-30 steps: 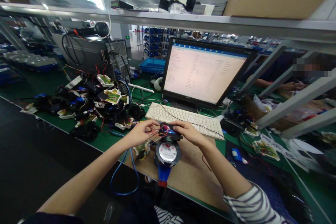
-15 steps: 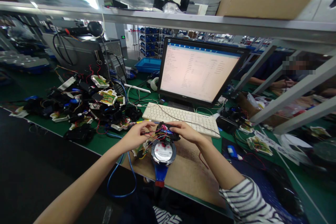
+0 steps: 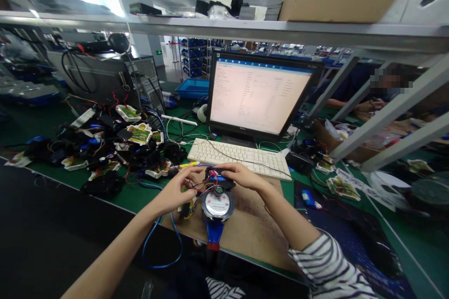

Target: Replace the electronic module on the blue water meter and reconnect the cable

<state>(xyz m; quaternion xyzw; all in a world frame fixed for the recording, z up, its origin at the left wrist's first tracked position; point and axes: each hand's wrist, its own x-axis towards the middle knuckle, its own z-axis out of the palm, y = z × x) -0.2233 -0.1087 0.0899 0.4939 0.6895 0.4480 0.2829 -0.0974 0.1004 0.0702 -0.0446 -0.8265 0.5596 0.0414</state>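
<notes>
A water meter (image 3: pixel 216 204) with a round white dial and a blue pipe body lies on the brown board in front of me. Behind its dial is a black housing (image 3: pixel 224 183) holding a blue battery, with thin coloured wires coming out. My right hand (image 3: pixel 242 175) grips the housing from the right, fingers over its top. My left hand (image 3: pixel 179 189) is curled at the left of the housing, thumb and fingers around the wires (image 3: pixel 200 187); the fingertips are partly hidden. Below that hand sits a small circuit board (image 3: pixel 187 208) with yellow wires.
A white keyboard (image 3: pixel 238 158) and a monitor (image 3: pixel 259 96) stand behind the meter. Black housings and circuit boards form a pile (image 3: pixel 119 142) at left. A blue cable (image 3: pixel 180 247) loops over the front edge. At right lies a blue battery (image 3: pixel 307 197); a co-worker (image 3: pixel 368 103) sits beyond.
My left hand has turned, its thumb now lower and nearer the dial. The housing is slightly lower and tilted differently. My right hand still grips it. The view has shifted slightly.
</notes>
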